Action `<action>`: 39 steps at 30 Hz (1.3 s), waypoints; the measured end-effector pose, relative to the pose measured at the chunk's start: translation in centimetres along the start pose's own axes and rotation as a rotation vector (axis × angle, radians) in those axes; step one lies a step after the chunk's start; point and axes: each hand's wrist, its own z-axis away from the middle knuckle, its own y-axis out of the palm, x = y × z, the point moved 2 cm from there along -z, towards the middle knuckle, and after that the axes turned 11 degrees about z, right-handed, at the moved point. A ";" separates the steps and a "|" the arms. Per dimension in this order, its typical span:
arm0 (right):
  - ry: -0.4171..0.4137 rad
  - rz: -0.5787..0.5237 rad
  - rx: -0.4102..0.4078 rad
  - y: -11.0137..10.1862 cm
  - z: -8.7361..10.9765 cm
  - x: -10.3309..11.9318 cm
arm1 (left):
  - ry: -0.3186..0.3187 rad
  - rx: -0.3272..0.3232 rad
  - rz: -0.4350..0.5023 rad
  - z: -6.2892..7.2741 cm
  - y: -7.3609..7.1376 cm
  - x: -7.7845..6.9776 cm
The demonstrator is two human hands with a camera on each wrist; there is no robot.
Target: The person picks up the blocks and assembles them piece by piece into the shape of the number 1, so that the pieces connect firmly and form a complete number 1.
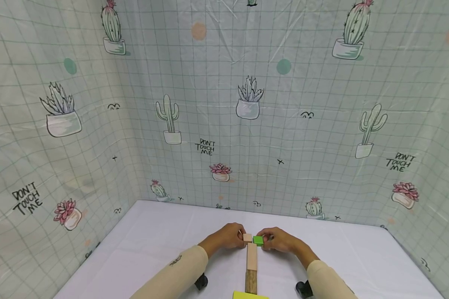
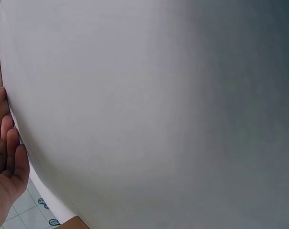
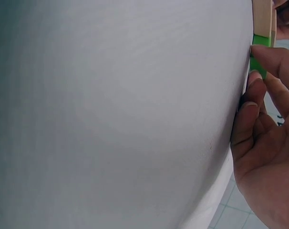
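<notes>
Close to the far ends of the block row, my left hand (image 1: 232, 235) pinches a small light wooden block (image 1: 247, 238) from its left side. From the right, my right hand (image 1: 279, 240) pinches a small green block (image 1: 258, 240) between thumb and fingers. The two small blocks sit side by side with a narrow gap. Below them a long light wooden block (image 1: 252, 256) runs toward me, its far end close to both. In the right wrist view the green block (image 3: 260, 53) shows past my thumb; the left wrist view catches my fingers (image 2: 11, 148) at its edge.
A darker, grained wooden block (image 1: 251, 282) continues the row nearer me, followed by a yellow block (image 1: 250, 295) at the frame's bottom edge. Black devices (image 1: 201, 282) hang under both forearms. A cactus-print curtain (image 1: 269, 137) stands behind the white table (image 1: 164, 224).
</notes>
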 end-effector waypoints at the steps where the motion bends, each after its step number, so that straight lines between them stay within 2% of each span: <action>1: 0.001 0.000 0.000 0.0 0.0 0.0 | 0.002 0.000 -0.001 0.0 0.0 0.0; 39: -0.010 0.005 0.016 -0.1 0.2 0.5 | 0.046 0.012 -0.006 0.3 0.0 -0.4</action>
